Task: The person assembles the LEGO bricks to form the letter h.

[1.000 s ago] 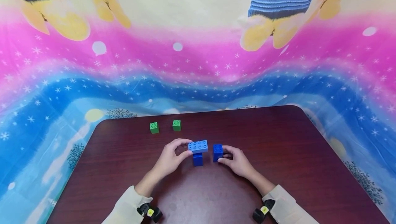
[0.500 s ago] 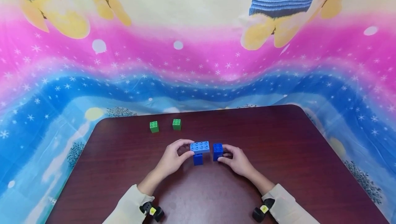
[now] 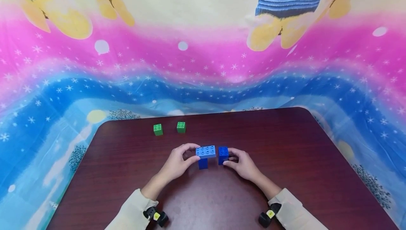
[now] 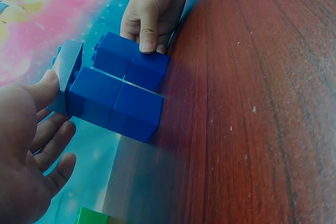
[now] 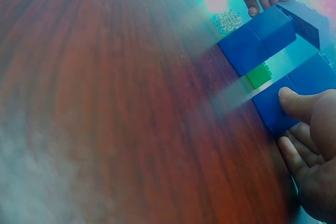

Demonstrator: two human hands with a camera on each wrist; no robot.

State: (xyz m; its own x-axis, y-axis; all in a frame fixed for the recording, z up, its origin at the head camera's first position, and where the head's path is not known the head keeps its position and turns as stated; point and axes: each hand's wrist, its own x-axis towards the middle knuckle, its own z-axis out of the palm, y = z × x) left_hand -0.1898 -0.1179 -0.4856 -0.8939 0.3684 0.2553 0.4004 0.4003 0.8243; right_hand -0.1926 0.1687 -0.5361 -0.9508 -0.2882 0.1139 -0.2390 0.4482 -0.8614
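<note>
With thumb and fingers, my left hand (image 3: 176,161) pinches the left end of a light blue eight-stud toy building brick (image 3: 205,151). The brick lies over a dark blue stack (image 3: 203,164) of two bricks and juts out rightward past it. In the left wrist view the light blue brick (image 4: 69,69) sits slightly tilted at the stack's top, a stud showing beneath it. My right hand (image 3: 245,164) grips a second dark blue stack (image 3: 223,156), also two bricks high, upright on the table. A narrow gap parts the two stacks in the right wrist view.
Two green four-stud bricks, a left one (image 3: 158,129) and a right one (image 3: 181,127), stand toward the back of the dark wooden table (image 3: 285,134). A patterned cloth (image 3: 203,53) hangs behind the table's far edge.
My left hand has shifted the light blue brick a little to the right over the left stack. The right hand and its stack stay put.
</note>
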